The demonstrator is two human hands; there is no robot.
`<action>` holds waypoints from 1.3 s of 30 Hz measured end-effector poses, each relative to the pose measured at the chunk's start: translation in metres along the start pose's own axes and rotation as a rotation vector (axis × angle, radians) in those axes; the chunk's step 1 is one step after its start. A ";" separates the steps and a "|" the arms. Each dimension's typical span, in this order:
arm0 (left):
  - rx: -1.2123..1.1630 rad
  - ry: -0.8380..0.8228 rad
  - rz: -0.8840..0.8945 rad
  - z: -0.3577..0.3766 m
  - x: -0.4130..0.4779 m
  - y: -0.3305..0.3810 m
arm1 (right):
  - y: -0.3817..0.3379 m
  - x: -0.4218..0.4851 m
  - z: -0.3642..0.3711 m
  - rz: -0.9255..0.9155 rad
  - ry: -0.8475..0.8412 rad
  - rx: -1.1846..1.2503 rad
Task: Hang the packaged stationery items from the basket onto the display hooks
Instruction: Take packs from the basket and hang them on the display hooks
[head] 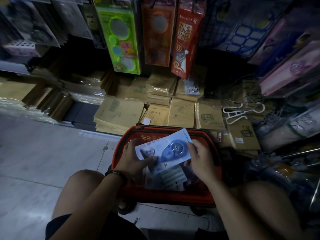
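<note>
Knees (83, 186) are set either side of the basket (210, 144); above it a blue pack (164, 149) is held at both ends, gripped by the left hand (133, 161) and right hand (200, 158).

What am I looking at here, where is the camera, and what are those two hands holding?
There is no machine here: a person wears one camera on the head, looking down at their own hands. A red basket stands on the floor between their knees. The left hand and the right hand both grip one blue packet above the basket; it looks like correction tape. In the basket lie more packets. Ahead, brown exercise books are stacked low down, and a green packet, an orange packet and a red packet hang above them.
</note>
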State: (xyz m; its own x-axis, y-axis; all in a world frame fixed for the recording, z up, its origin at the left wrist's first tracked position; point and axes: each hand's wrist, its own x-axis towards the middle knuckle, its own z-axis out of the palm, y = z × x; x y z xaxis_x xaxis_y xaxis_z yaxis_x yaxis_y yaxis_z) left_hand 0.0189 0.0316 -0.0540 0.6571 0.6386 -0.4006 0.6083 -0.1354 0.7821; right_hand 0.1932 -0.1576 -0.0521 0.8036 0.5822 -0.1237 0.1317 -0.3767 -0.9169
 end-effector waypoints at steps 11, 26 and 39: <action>-0.804 -0.082 -0.255 -0.003 0.006 0.015 | 0.014 -0.008 0.077 0.364 -0.363 0.392; -0.326 0.311 -0.064 -0.024 0.040 -0.016 | 0.101 0.090 0.125 0.332 -0.158 -0.653; -0.269 0.299 -0.032 -0.024 0.043 -0.004 | 0.034 0.064 0.075 0.226 -0.132 -0.303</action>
State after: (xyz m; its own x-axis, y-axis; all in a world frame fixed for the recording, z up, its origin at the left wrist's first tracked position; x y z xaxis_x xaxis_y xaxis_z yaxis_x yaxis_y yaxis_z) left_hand 0.0340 0.0776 -0.0632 0.4572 0.8367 -0.3016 0.4623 0.0662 0.8843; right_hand 0.2055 -0.0788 -0.1199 0.7532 0.5402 -0.3753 0.1409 -0.6898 -0.7102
